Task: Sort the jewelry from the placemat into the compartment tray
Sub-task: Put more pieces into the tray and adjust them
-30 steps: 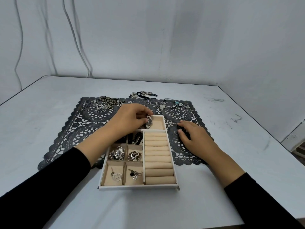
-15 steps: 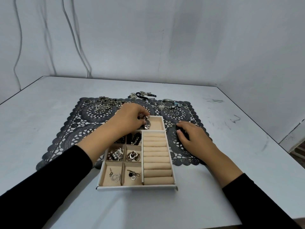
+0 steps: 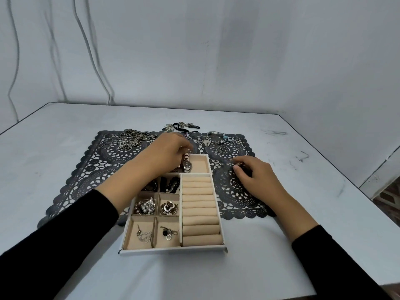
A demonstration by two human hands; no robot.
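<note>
- At the bottom centre of the frame stands the compartment tray [image 3: 173, 251]. Its small left cells already hold pendants [image 3: 144, 234] and beads [image 3: 172, 185], and the ring rolls [image 3: 200, 204] on its right side are bare.
- A little above, the left hand [image 3: 166, 152] pinches the band of the watch [image 3: 187, 165]. The watch sits at the left end of the wide top cell with its dial turned up.
- To finish well, I think the band should be laid flat along this cell before the fingers let go, so that it does not lean on the wall.
- Right of the tray, the right hand [image 3: 259, 180] lies on the placemat [image 3: 91, 176] with its fingers curled over something small. I cannot tell if it grips it.
- Farther up, rings and chains [image 3: 127, 140] at the mat's upper left and bracelets [image 3: 216, 137] at its upper right are not yet sorted.
- Compared with one second ago, the watch is lower in its cell and the dial shows more clearly. The right hand is almost at the same spot.
</note>
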